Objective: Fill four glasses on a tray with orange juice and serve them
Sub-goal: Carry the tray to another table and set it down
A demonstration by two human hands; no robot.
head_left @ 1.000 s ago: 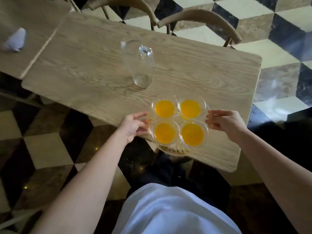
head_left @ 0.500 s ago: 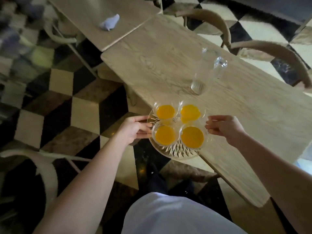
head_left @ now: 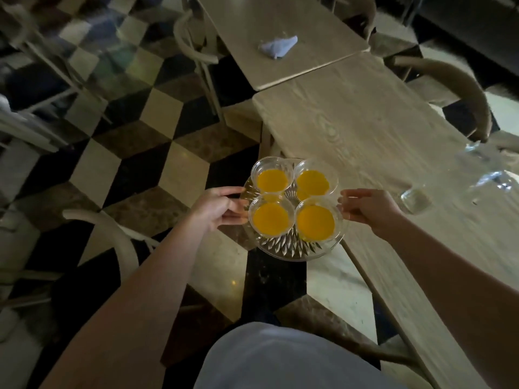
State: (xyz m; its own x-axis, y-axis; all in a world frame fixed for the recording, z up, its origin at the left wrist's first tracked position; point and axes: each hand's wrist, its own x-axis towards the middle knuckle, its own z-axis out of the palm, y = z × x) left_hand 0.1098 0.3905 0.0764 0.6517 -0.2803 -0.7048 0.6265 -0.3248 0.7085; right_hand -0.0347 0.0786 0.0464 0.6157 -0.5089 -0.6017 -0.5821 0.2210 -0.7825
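A round cut-glass tray [head_left: 292, 249] is held in the air, partly over the floor and partly over the table's left edge. On it stand several clear glasses of orange juice, the front pair being one at the left [head_left: 271, 219] and one at the right [head_left: 315, 223]. My left hand [head_left: 217, 207] grips the tray's left rim. My right hand [head_left: 366, 207] grips its right rim. An empty glass pitcher [head_left: 449, 181] stands on the wooden table [head_left: 373, 136] to the right of the tray.
A second wooden table [head_left: 280, 37] adjoins at the back, with a crumpled light-blue cloth [head_left: 276, 46] on it. Curved wooden chairs stand at the far side [head_left: 463, 88], at the back left [head_left: 191, 40] and near my left arm [head_left: 112, 237]. The floor is checkered tile.
The tray has come off the table and now hangs over its left edge. My view has swung left, so the pitcher sits farther right and the second table is fuller in view.
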